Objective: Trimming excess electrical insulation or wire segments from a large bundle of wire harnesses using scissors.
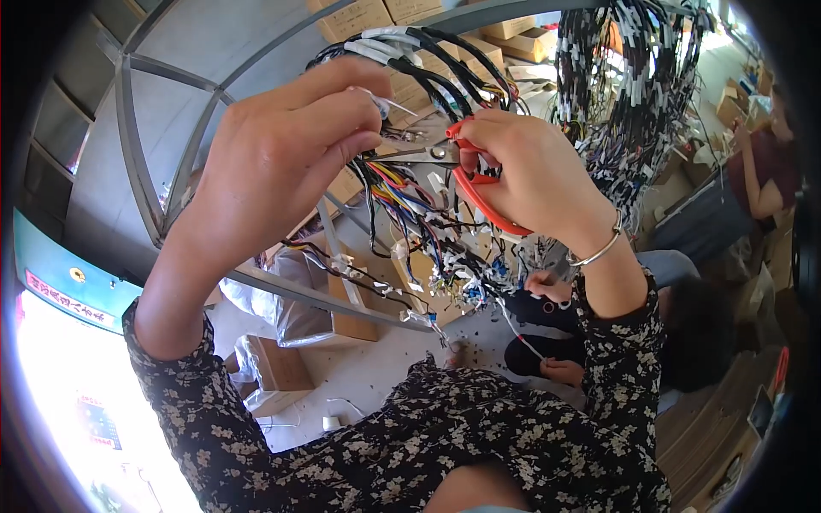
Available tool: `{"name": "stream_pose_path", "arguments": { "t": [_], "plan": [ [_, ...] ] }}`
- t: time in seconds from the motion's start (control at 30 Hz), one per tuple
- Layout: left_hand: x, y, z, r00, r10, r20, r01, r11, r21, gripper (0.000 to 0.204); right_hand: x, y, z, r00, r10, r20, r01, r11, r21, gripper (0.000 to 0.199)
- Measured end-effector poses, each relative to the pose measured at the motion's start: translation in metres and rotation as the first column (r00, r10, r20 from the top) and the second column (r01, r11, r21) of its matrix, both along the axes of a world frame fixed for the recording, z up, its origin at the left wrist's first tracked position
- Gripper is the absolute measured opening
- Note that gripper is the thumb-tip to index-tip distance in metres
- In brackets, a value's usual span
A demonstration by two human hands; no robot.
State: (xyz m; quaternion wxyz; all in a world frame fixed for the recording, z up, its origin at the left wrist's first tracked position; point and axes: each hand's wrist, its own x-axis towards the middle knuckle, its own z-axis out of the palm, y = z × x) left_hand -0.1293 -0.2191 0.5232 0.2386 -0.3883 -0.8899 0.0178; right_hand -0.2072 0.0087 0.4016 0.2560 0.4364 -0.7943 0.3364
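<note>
A wiring harness (pixel 398 184) of black, yellow, red and blue wires hangs over a grey metal rail in front of me. My left hand (pixel 299 137) is closed at the bundle, and a thin white strip (pixel 400 108) sticks out from its fingers. My right hand (pixel 526 167) grips red-handled scissors (pixel 492 205). Their metal blades point left toward the left fingertips and lie against the wires. The fingertips hide the blade tips, so I cannot tell what lies between them. White connectors (pixel 419 316) dangle from the lower wire ends.
More harnesses (pixel 629 94) hang thickly at the upper right. The curved metal rail (pixel 316 299) crosses below my left hand. Cardboard boxes (pixel 282 376) stand on the floor. A co-worker's hands (pixel 556 368) are close below my right arm; another person (pixel 761 162) is at the far right.
</note>
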Motion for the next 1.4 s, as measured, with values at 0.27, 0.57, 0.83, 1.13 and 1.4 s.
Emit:
{"name": "stream_pose_path", "arguments": {
  "t": [0.27,0.57,0.83,1.13,1.4],
  "plan": [
    [0.008,-0.006,0.005,0.999,-0.033,-0.037,0.031,0.998,-0.057,0.008,0.001,-0.015,0.010,0.988,-0.024,-0.153,0.034,0.998,0.058,0.025],
    [0.017,-0.010,0.006,0.999,-0.022,0.050,0.022,1.000,-0.001,0.009,0.000,-0.024,0.017,0.915,-0.048,-0.402,0.072,0.996,0.045,0.030],
    [0.019,0.002,0.007,0.998,-0.034,0.045,0.033,0.999,0.019,0.011,-0.008,-0.016,0.003,0.847,-0.078,-0.526,0.090,0.996,-0.002,0.033],
    [0.096,-0.001,-0.017,0.968,0.052,0.247,-0.144,0.918,0.371,0.017,0.001,0.018,-0.018,0.939,0.040,0.343,0.106,0.912,-0.397,0.022],
    [0.054,0.031,-0.118,0.833,0.254,0.492,-0.491,0.748,0.446,0.012,-0.012,-0.007,-0.042,0.725,0.402,0.559,0.014,0.803,-0.596,0.028]
  ]
}}
